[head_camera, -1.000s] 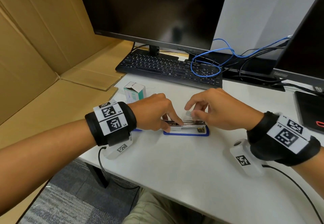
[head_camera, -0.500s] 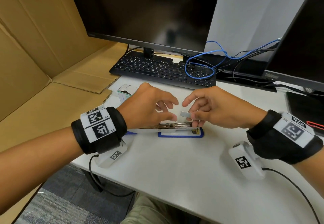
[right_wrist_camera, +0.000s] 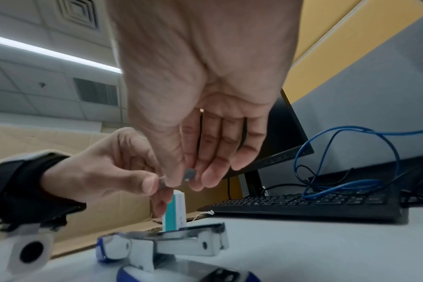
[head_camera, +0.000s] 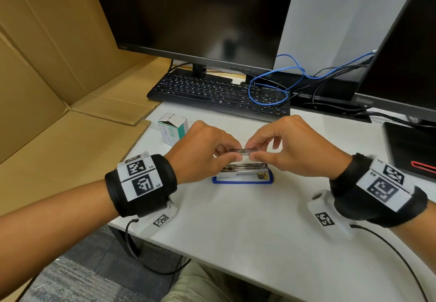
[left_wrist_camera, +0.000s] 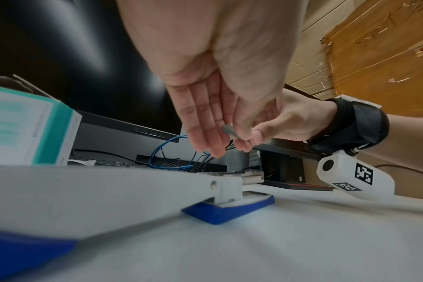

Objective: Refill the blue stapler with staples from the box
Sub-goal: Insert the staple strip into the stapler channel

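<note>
The blue stapler (head_camera: 243,174) lies flipped open on the white desk (head_camera: 247,231), its metal magazine facing up. Just above it, a short grey staple strip (head_camera: 245,151) is pinched at both ends. My left hand (head_camera: 232,153) holds its left end between thumb and forefinger, and my right hand (head_camera: 252,153) holds its right end. The left wrist view shows the strip (left_wrist_camera: 229,130) above the stapler's blue base (left_wrist_camera: 227,211). In the right wrist view the strip (right_wrist_camera: 190,173) hangs over the open stapler (right_wrist_camera: 181,246). The teal-and-white staple box (head_camera: 173,130) stands behind my left hand.
A black keyboard (head_camera: 219,94) and a monitor (head_camera: 195,13) stand at the back, with a looped blue cable (head_camera: 269,86) on the keyboard's right end. A second monitor (head_camera: 401,49) and a black notebook (head_camera: 410,148) are at the right. Cardboard (head_camera: 47,112) lines the left side.
Both hands have lifted off the stapler's magazine. The right hand raised the staple strip, and the left hand has come up and pinched its other end.
</note>
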Demonstrator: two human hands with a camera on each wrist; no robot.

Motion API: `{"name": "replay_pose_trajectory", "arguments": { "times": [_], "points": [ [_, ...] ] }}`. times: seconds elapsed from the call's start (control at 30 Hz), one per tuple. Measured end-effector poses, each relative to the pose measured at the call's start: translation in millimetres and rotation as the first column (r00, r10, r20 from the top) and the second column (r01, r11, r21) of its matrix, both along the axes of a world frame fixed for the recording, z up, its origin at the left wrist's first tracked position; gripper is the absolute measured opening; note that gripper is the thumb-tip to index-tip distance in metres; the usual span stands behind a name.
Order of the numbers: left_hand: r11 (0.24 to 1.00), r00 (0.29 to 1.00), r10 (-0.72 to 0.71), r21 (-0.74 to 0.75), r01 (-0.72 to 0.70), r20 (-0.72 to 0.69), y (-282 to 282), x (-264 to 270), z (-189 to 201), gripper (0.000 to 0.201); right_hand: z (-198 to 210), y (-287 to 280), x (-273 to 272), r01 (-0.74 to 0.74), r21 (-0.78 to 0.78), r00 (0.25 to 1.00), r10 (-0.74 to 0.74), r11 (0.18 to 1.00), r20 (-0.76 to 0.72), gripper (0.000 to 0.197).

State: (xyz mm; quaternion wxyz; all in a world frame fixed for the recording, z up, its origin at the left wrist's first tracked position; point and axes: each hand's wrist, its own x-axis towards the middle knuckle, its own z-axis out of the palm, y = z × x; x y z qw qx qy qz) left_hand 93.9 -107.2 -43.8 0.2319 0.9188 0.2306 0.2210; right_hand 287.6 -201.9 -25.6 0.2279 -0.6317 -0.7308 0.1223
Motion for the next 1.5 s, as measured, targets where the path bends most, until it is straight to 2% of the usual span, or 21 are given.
{"name": "replay_pose_trajectory", "arguments": {
  "times": [0.07,0.13,0.2,0.27,0.47,0.67,0.8,1.17,1.5],
  "points": [
    [0.999,0.997,0.007,-0.042,-0.01,-0.071,1,0,-2,0.031,-3,0,1,0.015,0.016,0.998,-0.016,1.0,0.065,0.015],
    [1.0,0.978,0.007,-0.017,-0.011,-0.207,3,-1,-5,0.043,-5,0,2,0.037,-0.001,0.993,-0.037,0.999,0.115,0.015],
    [1.0,0.948,0.004,0.02,0.003,-0.317,5,-2,-6,0.043,-6,-1,2,0.059,-0.045,0.991,-0.053,0.997,0.121,0.014],
    [1.0,0.933,0.014,0.028,-0.004,-0.359,8,-4,-7,0.039,-8,-2,1,0.076,-0.082,0.992,-0.067,0.994,0.109,0.014],
    [1.0,0.927,0.029,0.009,-0.028,-0.373,9,-2,-6,0.035,-16,-1,-1,0.1,-0.112,0.991,-0.089,0.989,0.103,0.013],
    [1.0,0.926,0.019,-0.009,-0.025,-0.377,7,0,-4,0.051,-17,1,0,0.105,-0.118,0.992,-0.096,0.987,0.081,0.01],
    [1.0,0.923,0.004,0.014,0.001,-0.385,7,0,-5,0.054,-17,1,-1,0.112,-0.12,0.991,-0.102,0.986,0.091,0.009],
    [0.987,0.905,-0.022,0.134,0.087,-0.425,13,0,-8,0.037,-13,4,-4,0.126,-0.148,0.985,-0.107,0.981,0.133,0.011],
    [0.972,0.89,-0.033,0.191,0.134,-0.456,15,0,-13,0.034,-13,7,-8,0.147,-0.17,0.981,-0.122,0.974,0.152,0.019]
  ]
}}
